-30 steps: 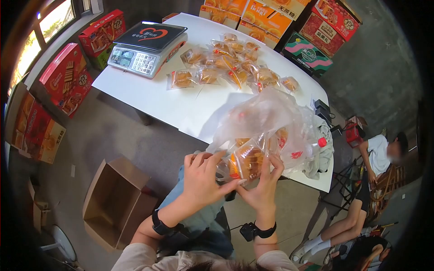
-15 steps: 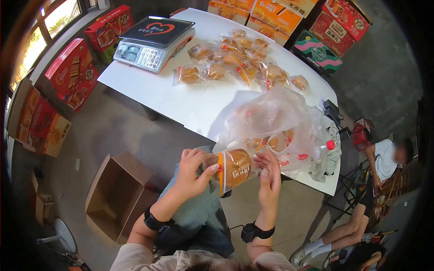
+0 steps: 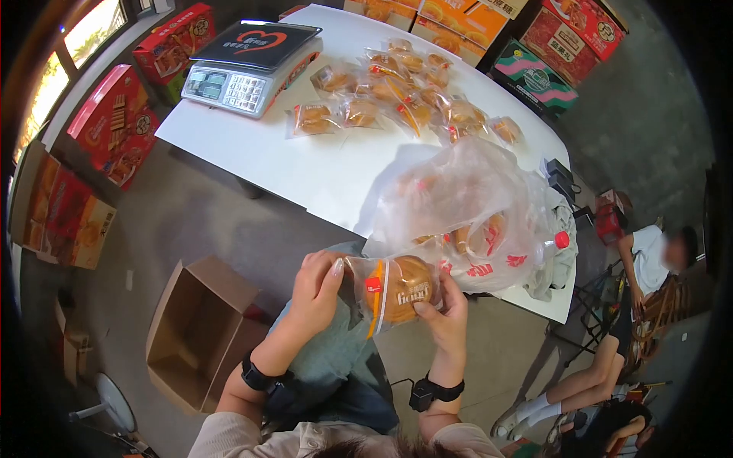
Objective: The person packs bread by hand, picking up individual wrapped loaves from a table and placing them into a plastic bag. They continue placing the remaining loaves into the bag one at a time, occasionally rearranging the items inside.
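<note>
Between my two hands, above my lap, is a clear-wrapped bread bun (image 3: 405, 288) with an orange strip and a red label. My left hand (image 3: 317, 288) pinches the wrapper's left end. With thumb and fingers, my right hand (image 3: 446, 309) grips the wrapper's right side. Just beyond the bun, a translucent plastic bag (image 3: 458, 183) with red print stands at the table's near edge, with more wrapped buns showing inside. Several wrapped buns (image 3: 401, 88) lie in a loose group farther back on the white table (image 3: 252, 153).
A digital scale (image 3: 252, 69) stands at the table's far left. An open cardboard box (image 3: 202, 332) sits on the floor at left. A red-capped bottle (image 3: 553, 243) and grey cloth (image 3: 561, 221) lie at the table's right. A seated person (image 3: 649, 267) is at far right.
The wrapped bun has turned and shifted slightly right. My right thumb now presses on its front, and my left fingers have closed at the wrapper's end.
</note>
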